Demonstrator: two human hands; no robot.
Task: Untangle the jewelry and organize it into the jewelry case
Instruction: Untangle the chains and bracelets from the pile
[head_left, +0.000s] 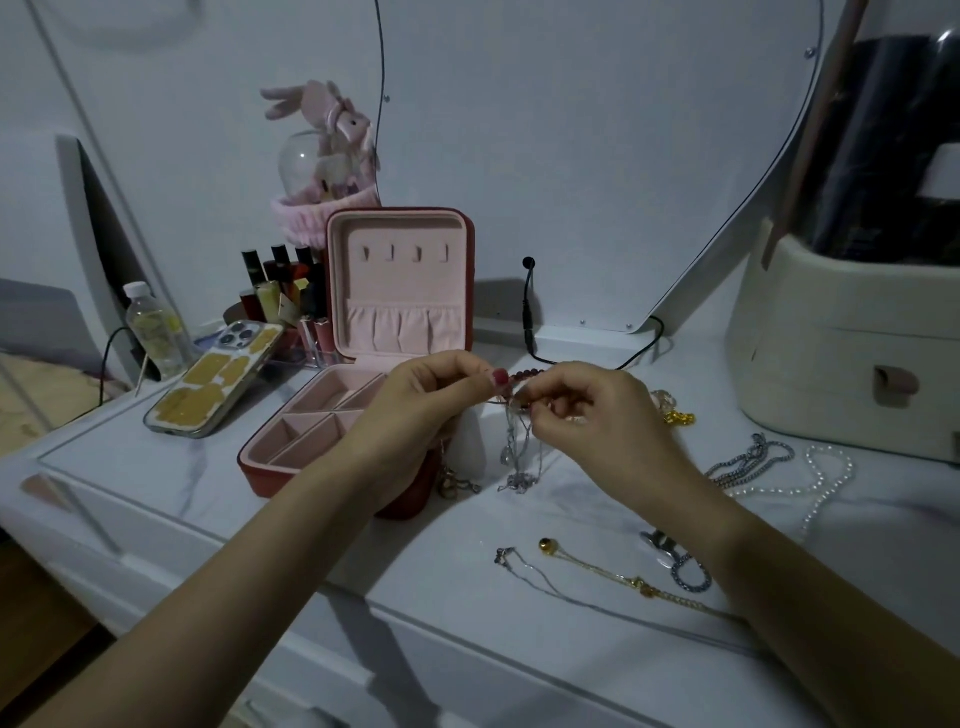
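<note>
— Around the hands?

— White table (519, 675), crowded. Left of the case: a phone (213, 382) lying face down, a small clear bottle (154, 327), upright lipsticks (283, 286). Behind those, a pink plush rabbit (327, 117) over a glass dome. Far right: a cream box (831, 364) with a dark lid. Black cable (530, 322) running along the back, just behind the hands.

— In the way of anything?

— Left hand (415, 410) and forearm covering the right part of the jewelry case (332, 415) tray. Right hand (597, 421) hiding part of a gold piece (678, 417) beyond it.

— Hands doing what?

— Both raised above the table, fingers curled, pinching a tangle of silver chains (517, 452) between them — loose ends hanging down to the table. Reddish bead bracelet (524, 375) strung between the two hands as well.

— The case?

— Open, lid upright, four hooks and a gathered pocket inside the lid — nothing hanging there. Visible tray compartments bare pink.

— Other jewelry?

— On the table to the right: a pearl strand (826, 478), a silver link chain (753, 460). Nearer: a gold chain (623, 577), a thin silver chain (530, 571), a small ring of beads (691, 574).
</note>
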